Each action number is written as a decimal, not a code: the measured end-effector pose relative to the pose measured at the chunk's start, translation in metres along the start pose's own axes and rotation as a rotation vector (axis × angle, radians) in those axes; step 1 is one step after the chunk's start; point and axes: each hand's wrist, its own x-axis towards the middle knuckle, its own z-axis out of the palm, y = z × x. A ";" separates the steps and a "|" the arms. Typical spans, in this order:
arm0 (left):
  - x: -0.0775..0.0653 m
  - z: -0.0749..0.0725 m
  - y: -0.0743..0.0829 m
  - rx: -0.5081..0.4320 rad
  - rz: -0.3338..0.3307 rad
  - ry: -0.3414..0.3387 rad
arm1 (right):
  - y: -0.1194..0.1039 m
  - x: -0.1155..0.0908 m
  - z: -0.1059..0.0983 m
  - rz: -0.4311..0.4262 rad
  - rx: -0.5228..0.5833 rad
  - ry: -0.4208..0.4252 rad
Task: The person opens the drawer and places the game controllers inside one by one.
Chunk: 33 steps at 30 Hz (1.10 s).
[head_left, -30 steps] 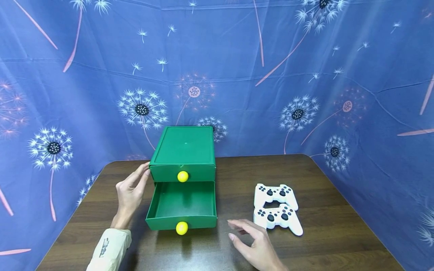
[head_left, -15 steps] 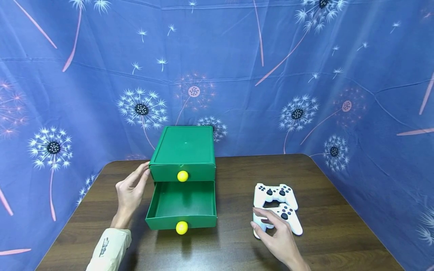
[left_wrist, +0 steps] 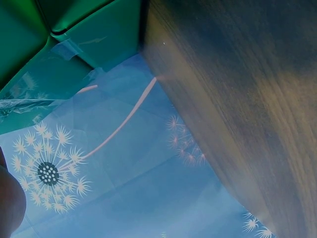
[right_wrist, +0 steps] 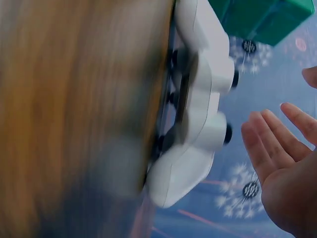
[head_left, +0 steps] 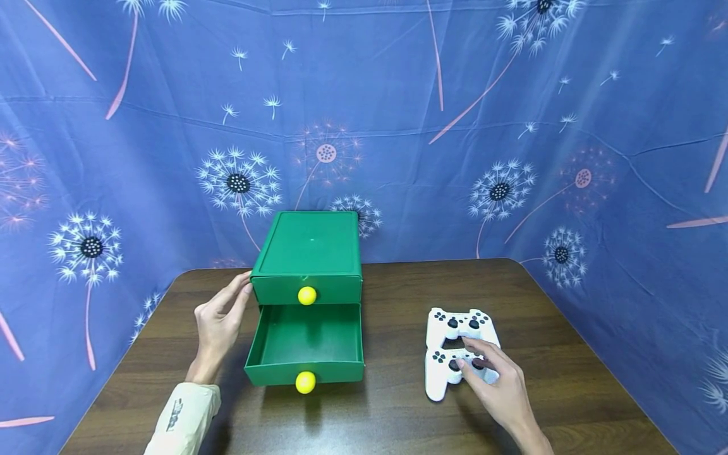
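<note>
A green two-drawer storage box (head_left: 309,246) stands left of centre in the head view. Its upper drawer is closed; the lower drawer (head_left: 335,374), with a yellow knob (head_left: 305,382), is pulled out and holds nothing. My left hand (head_left: 218,322) touches the box's left side near the front top corner with extended fingers. To the right lie two white game controllers, the near controller (head_left: 436,379) up against the far controller (head_left: 436,323). Over the near one's right half hovers my right hand (head_left: 503,385), fingers and thumb spread apart. In the right wrist view a gap separates that hand from the controller (right_wrist: 183,171).
A brown wooden table (head_left: 392,303) carries everything. Behind it hangs a blue cloth (head_left: 398,189) with dandelion prints. Clear tape (left_wrist: 67,49) shows on the green box in the left wrist view.
My right hand has moved rightward from beside the lower drawer to over the near controller, now covering its right grip. The left hand, the box and the controllers have stayed put.
</note>
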 end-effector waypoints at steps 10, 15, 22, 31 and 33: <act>0.000 0.000 0.001 0.005 0.003 0.000 | 0.027 0.006 -0.020 0.098 -0.111 0.002; 0.000 0.000 0.001 0.002 0.001 -0.001 | 0.033 0.009 -0.025 0.122 -0.115 0.020; 0.000 0.000 0.002 0.001 -0.002 -0.002 | 0.046 0.012 -0.030 0.159 -0.137 0.013; 0.000 0.001 0.002 0.002 0.003 -0.003 | 0.061 0.016 -0.037 0.204 -0.138 0.001; 0.000 0.001 0.000 -0.001 0.002 -0.003 | 0.064 0.017 -0.038 0.209 -0.157 -0.007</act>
